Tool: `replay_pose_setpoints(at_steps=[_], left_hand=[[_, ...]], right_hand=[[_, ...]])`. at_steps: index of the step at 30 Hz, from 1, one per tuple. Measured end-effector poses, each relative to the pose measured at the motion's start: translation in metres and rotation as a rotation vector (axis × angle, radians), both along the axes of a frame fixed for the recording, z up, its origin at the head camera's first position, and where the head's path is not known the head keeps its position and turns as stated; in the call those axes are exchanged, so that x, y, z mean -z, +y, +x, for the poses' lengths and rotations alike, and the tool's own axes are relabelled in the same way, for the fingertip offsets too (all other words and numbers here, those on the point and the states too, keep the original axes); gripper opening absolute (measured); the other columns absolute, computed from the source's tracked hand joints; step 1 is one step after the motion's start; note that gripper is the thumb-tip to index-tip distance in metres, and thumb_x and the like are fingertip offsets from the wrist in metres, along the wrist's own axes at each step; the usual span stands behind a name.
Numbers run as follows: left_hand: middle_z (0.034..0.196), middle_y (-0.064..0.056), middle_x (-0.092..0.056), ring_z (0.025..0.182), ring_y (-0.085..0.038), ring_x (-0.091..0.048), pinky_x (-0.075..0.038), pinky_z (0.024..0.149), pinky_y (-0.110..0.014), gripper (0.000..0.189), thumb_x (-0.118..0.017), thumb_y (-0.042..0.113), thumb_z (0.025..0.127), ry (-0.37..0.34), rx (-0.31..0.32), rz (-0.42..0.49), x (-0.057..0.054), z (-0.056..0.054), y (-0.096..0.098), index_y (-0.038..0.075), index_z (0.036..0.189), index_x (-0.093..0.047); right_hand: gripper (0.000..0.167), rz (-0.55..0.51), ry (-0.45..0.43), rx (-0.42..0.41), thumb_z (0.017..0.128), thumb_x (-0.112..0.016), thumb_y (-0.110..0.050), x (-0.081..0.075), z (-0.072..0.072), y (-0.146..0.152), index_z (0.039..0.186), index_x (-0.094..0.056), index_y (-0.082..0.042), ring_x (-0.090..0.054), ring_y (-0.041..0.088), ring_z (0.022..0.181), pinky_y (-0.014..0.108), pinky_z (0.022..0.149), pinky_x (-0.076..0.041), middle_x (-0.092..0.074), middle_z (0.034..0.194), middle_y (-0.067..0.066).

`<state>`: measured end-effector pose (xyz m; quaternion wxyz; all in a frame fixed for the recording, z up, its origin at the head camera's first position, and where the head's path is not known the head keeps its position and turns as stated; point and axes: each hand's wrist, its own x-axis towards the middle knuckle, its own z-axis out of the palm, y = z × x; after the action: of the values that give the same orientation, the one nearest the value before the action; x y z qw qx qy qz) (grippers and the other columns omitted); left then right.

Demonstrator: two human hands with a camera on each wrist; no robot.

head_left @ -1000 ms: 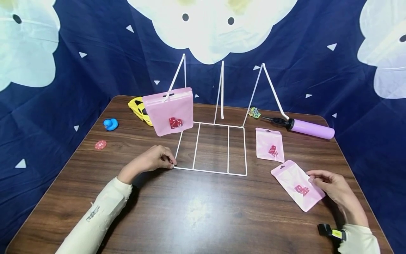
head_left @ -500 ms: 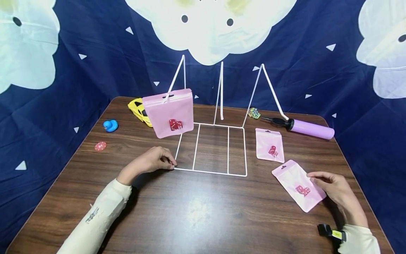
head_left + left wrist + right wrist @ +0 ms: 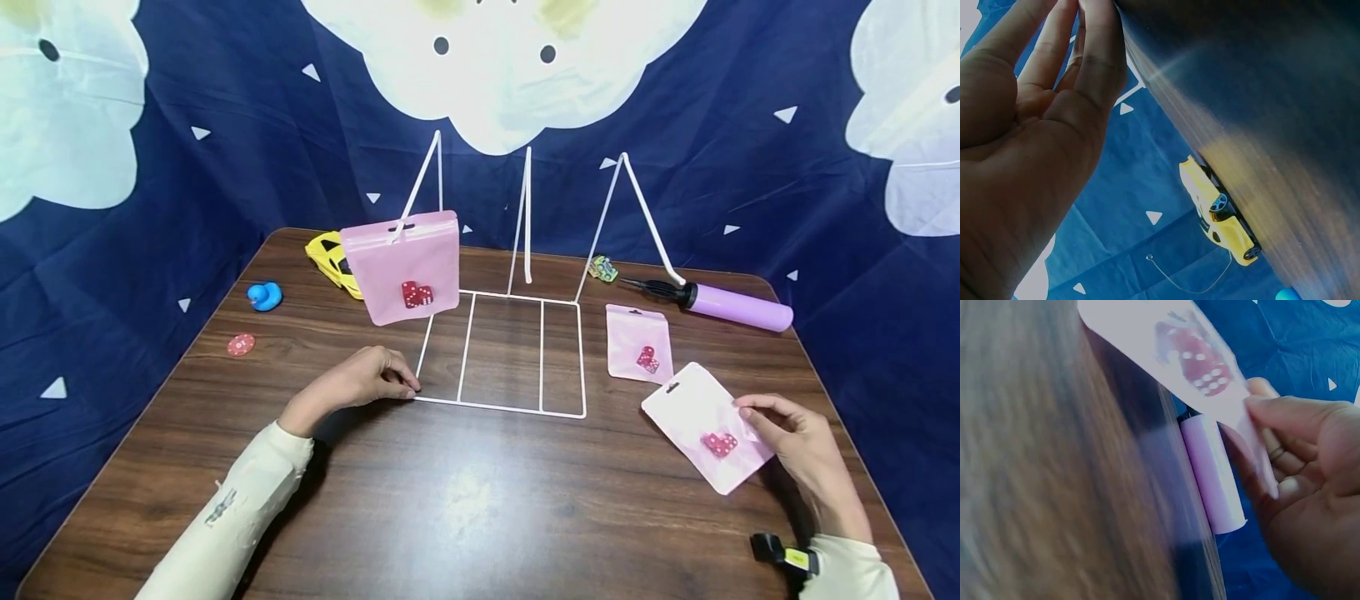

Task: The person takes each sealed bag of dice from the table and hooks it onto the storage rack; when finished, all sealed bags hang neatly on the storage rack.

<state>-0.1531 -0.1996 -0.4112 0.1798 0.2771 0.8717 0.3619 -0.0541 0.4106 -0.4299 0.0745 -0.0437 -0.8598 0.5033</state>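
Observation:
My left hand [image 3: 360,379] pinches the front left corner of a white wire display rack [image 3: 542,358] that stands on the table. In my right hand [image 3: 806,450], thumb and fingers grip the right edge of a pink zip pouch [image 3: 693,404] with red dice [image 3: 720,445] inside. This pouch is tilted up from the table, as the right wrist view also shows. A second pink pouch [image 3: 628,342] with red dice lies flat beyond it. On the rack's left arm hangs a third pink pouch [image 3: 397,262] with dice, its slot threaded over the wire.
Behind the hanging pouch sits a yellow toy car [image 3: 330,260]. A blue rubber duck [image 3: 264,296] and a red poker chip [image 3: 241,344] lie at the left. A purple hand pump [image 3: 738,307] and a small green toy [image 3: 602,268] are at the back right.
The right hand has raised and tilted its pouch, whose far end has come up off the table. The left hand stays at the rack's corner.

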Motion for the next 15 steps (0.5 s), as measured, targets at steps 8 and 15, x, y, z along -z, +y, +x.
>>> replay_pose_setpoints(at_steps=[8,15], left_hand=[[0.097,-0.001,-0.075,0.082,-0.009,-0.066,-0.054,0.074,-0.025,0.006,-0.083,0.006,0.096,-0.003,0.001,-0.001,-0.002,0.001,0.000,0.003,0.101,-0.085],[0.098,0.000,-0.075,0.084,-0.009,-0.064,-0.054,0.075,-0.026,0.007,-0.082,0.006,0.097,-0.013,-0.012,-0.022,-0.002,0.001,-0.001,0.004,0.102,-0.086]], right_hand=[[0.014,-0.262,0.186,0.120,0.099,-0.070,0.012,-0.002,-0.002,-0.022,0.108,-0.079,0.006,-0.061,0.003,0.080,0.014,0.065,-0.045,-0.078,0.098,-0.012],[0.015,-0.629,0.404,0.144,0.096,-0.058,0.027,-0.003,-0.009,-0.043,0.102,-0.071,0.022,-0.070,0.014,0.090,0.018,0.076,-0.054,-0.078,0.097,0.009]])
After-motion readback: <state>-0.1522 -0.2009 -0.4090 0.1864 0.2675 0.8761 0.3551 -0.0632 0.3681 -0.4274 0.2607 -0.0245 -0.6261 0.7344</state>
